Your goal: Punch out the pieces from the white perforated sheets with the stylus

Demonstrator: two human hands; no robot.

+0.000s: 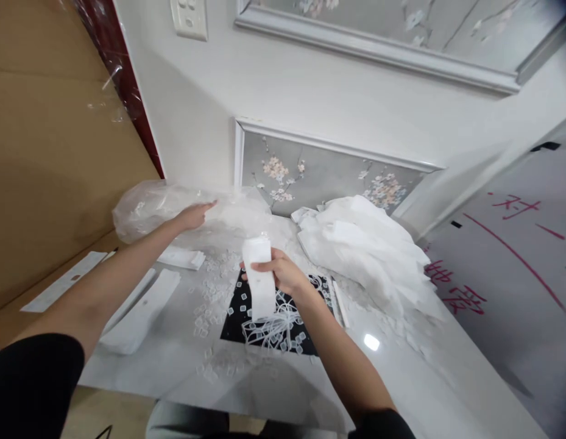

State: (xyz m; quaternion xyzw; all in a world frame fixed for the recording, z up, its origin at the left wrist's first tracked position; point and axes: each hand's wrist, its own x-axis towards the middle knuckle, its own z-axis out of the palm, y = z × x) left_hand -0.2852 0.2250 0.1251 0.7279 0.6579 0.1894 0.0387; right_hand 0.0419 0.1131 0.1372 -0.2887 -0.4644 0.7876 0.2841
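Observation:
My right hand (283,270) is closed around a stack of white strips (261,286), held upright above a black mat (237,308). Thin white cords (276,329) and small clear square pieces (298,338) lie on the mat. My left hand (197,216) reaches out over a clear plastic bag (150,207) at the back left, its index finger stretched out; the other fingers are hard to make out. Below that arm, more white strips (145,308) lie in a stack, with a smaller stack (182,257) near the bag.
A big heap of white sheets (365,244) fills the back right of the table (173,366). More clear squares (209,311) are scattered left of the mat. Cardboard (49,146) stands at the left, a framed picture (328,164) behind, and a board with red writing (506,274) at the right.

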